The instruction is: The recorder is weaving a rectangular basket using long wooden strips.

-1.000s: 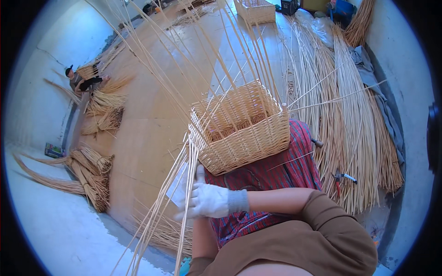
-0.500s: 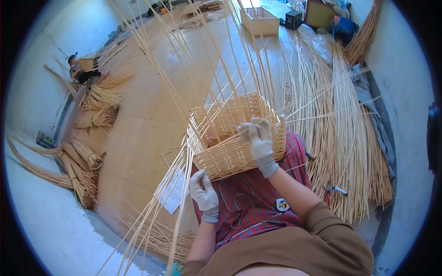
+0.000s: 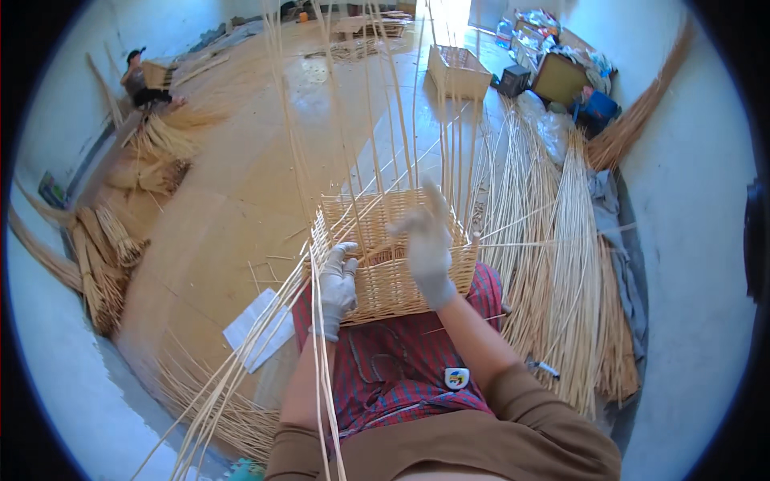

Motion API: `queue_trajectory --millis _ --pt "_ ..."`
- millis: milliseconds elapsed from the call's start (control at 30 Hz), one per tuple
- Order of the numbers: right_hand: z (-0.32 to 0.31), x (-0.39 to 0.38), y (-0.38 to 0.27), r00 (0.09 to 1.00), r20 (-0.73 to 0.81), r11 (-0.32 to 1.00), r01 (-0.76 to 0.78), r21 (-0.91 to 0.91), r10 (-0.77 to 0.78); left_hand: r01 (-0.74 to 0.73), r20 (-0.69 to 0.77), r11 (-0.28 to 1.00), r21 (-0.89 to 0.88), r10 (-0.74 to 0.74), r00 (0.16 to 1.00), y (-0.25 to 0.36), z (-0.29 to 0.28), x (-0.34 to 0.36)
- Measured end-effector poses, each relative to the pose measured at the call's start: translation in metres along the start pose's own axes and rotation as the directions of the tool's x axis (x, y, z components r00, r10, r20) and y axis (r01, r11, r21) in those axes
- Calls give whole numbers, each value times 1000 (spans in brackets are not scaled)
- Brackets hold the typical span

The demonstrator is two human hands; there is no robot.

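A pale wicker basket (image 3: pixel 401 289) rests on the red plaid cloth (image 3: pixel 377 361) over my lap, with long upright rods and loose canes trailing past its left side. My left hand (image 3: pixel 340 280), in a white glove, grips the basket's near left corner beside the trailing canes. My right hand (image 3: pixel 427 248), also gloved, is raised over the near rim among the rods, smeared by motion; what its fingers hold is unclear.
A co-worker (image 3: pixel 147 90) sits at the far left beside cane bundles (image 3: pixel 100 272). Long canes (image 3: pixel 573 313) cover the floor at right, with pruning shears (image 3: pixel 545 369) on them. Another basket (image 3: pixel 457 76) and piled bags (image 3: pixel 593 76) stand behind. A white sheet (image 3: pixel 258 329) lies left.
Since a second ago, my right hand has risen from the lower left to above the near rim. My left hand has come up onto the basket's corner. The view has tilted up.
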State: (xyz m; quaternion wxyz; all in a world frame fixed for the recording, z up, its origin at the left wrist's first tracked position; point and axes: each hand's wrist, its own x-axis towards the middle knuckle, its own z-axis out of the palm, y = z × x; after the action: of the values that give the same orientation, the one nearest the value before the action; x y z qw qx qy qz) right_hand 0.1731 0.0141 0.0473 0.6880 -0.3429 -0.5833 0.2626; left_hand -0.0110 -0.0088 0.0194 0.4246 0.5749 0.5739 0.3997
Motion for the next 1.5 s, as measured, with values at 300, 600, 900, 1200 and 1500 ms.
queue_trajectory --millis 300,600,900,1200,1500 --pt "-51 -72 -39 887 -143 892 -449 -50 439 119 -53 990 -80 -123 991 6 13 -3" --pt "-105 -63 -31 730 -406 823 -557 113 550 -355 -234 914 197 396 888 33 46 -13" --pt "-47 61 -24 957 285 696 239 -677 -51 -161 94 987 31 157 983 2 81 27" --pt "-187 -78 -36 837 -422 937 -311 158 349 -378 -248 915 143 403 881 67 73 -6" --pt "-145 49 -47 986 -8 765 124 -631 -167 -204 274 953 224 139 952 73 146 12"
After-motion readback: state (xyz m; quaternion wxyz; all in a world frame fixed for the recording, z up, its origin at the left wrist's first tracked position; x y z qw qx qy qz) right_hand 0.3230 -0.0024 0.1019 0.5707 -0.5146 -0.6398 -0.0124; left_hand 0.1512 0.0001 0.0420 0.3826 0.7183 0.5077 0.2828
